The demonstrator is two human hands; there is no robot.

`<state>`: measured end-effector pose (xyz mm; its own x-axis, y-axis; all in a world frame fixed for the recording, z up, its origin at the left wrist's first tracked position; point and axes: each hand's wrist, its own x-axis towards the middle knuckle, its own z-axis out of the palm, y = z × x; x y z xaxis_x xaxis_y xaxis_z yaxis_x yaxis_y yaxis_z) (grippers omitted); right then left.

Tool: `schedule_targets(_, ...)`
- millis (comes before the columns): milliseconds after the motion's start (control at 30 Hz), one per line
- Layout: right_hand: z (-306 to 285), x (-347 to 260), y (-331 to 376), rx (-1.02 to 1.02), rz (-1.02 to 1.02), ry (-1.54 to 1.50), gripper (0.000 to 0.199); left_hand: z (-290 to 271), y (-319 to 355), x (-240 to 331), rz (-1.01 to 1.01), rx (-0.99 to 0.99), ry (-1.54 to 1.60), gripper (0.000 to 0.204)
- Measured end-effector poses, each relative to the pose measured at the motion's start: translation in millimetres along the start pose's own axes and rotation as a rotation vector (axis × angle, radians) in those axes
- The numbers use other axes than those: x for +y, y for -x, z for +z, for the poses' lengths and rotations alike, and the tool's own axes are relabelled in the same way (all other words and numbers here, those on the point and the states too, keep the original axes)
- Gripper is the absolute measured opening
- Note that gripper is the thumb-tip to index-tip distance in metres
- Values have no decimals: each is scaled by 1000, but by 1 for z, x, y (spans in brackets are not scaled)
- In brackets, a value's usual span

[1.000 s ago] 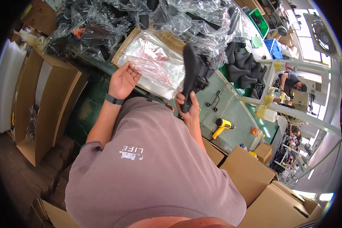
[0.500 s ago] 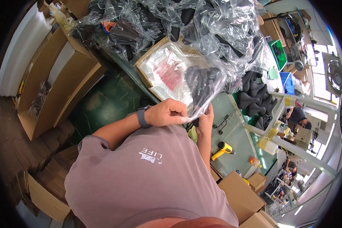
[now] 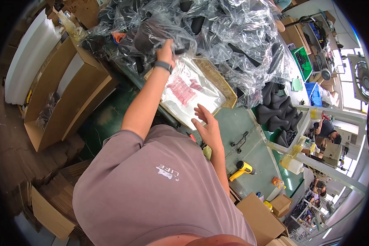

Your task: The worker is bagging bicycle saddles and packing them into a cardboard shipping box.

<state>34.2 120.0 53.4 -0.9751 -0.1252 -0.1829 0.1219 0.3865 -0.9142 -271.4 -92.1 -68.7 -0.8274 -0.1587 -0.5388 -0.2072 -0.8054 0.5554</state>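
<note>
Green desk (image 3: 256,151), cluttered workshop, fan (image 3: 362,80) at right. Dark bicycle saddle (image 3: 145,39), wrapped in clear plastic (image 3: 186,42). Left hand (image 3: 165,54) grip clasps it; right hand (image 3: 209,128) grip spread.

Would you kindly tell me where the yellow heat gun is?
In the head view, the yellow heat gun lies on the green workbench, below and right of the right hand.

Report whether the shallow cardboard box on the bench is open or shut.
Open: no lid covers the cardboard box, and the red-marked plastic inside lies exposed near the right hand.
</note>
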Motion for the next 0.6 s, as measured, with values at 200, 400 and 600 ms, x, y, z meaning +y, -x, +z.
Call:
schedule_targets(200, -33, 101, 73, 7, 352, 25, 65, 28, 5, -33, -133, -251, -177, 58)
schedule_targets(400, -87, 202, 124, 210, 574, -128, 65, -18, 112, -101, 241, -265, -764, 78)
schedule_targets(600, -212, 344, 116, 554, 638, -81, 68, -16, 209, -184, 258, -920, -1466, 51)
